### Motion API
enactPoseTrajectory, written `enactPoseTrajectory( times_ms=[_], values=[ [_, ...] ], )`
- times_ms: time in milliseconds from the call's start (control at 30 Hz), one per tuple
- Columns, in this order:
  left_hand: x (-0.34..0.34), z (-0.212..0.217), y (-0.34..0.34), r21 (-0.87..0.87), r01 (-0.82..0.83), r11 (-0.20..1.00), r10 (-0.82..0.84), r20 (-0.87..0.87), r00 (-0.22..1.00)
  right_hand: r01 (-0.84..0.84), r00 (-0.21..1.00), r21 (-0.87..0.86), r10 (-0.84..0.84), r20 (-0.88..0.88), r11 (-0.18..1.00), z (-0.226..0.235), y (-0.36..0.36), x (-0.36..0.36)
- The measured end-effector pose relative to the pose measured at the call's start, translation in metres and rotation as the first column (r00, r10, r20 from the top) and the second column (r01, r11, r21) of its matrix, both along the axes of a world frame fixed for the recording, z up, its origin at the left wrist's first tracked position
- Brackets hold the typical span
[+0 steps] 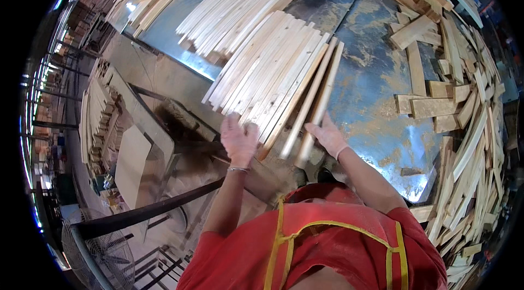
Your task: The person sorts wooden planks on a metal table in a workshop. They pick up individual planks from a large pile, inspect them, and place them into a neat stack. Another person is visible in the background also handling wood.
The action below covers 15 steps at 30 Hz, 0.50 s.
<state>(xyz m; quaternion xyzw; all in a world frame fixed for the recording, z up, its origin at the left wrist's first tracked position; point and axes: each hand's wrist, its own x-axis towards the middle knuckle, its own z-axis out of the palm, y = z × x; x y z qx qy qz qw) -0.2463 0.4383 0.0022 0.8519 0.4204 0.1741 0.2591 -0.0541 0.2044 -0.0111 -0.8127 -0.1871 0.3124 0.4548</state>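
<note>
Red clothing (338, 252) with yellow edging, worn by the person, is nearest to the camera. Beyond it, a row of pale wooden strips (270, 66) lies side by side on the blue-grey table (376, 88), slanting away from the body. The left hand (240, 141) is at the near ends of this row, toward its left side; its fingers point forward, slightly apart, and appear to touch the ends, but I cannot tell if they pinch any strip. On the right of the row, an inner strip (309, 98) and an outer strip (322, 103) stand a little apart, with their near ends reaching closer to the body. The right hand (327, 135) is at the outer strip's near part: the thumb lies across it, while the other fingers are along its right edge, partly hidden, so I cannot tell whether they close underneath.
</note>
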Motion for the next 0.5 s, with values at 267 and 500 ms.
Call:
enactPoseTrajectory(
  times_ms=[267, 500],
  values=[
    [-0.026, -0.097, 0.070, -0.948, -0.021, 0.317, 0.737, 0.232, 0.635, 0.106, 0.916, 0.306, 0.026, -0.400, 0.946, -0.026, 0.068, 0.024],
    [-0.024, -0.039, 0.000, -0.968, 0.154, 0.200, 0.588, 0.244, 0.771, 0.264, 0.782, 0.363, 0.022, -0.623, 0.894, 0.092, 0.052, 0.058]
  ],
)
